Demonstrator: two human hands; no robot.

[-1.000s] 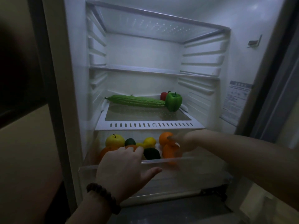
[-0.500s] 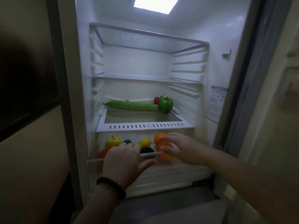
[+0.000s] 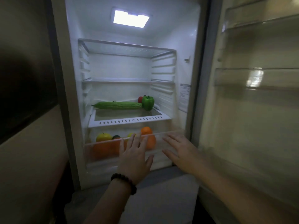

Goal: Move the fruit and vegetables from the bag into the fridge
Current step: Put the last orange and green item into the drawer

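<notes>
Against the clear front wall of the crisper drawer (image 3: 103,152), both palms lie flat with straight, spread fingers. Those of the left hand (image 3: 135,155) reach up to the drawer's rim; a dark bead bracelet (image 3: 124,183) circles that wrist. The right hand (image 3: 179,152) presses the drawer's right part, fingers apart and holding nothing.

Inside the drawer sits the fruit: one yellow apple (image 3: 103,137) at the left, one small dark round fruit (image 3: 116,137) beside it, one lemon (image 3: 131,135) partly hidden behind the left fingers, and one orange (image 3: 146,130) rising above the rim. Further orange shapes show blurred through the drawer wall; their count cannot be told.

Above the drawer, the white slotted shelf (image 3: 129,121) carries three vegetables: one long, bumpy bitter gourd (image 3: 117,105) lying across, one glossy green bell pepper (image 3: 148,102) upright at its right end, touching it, and one red item (image 3: 140,99) mostly hidden behind the pepper. Two glass shelves (image 3: 127,80) span the fridge (image 3: 186,46) higher up, under a lit ceiling lamp (image 3: 130,18). The open door (image 3: 258,110) stands at the right with its clear bins.
</notes>
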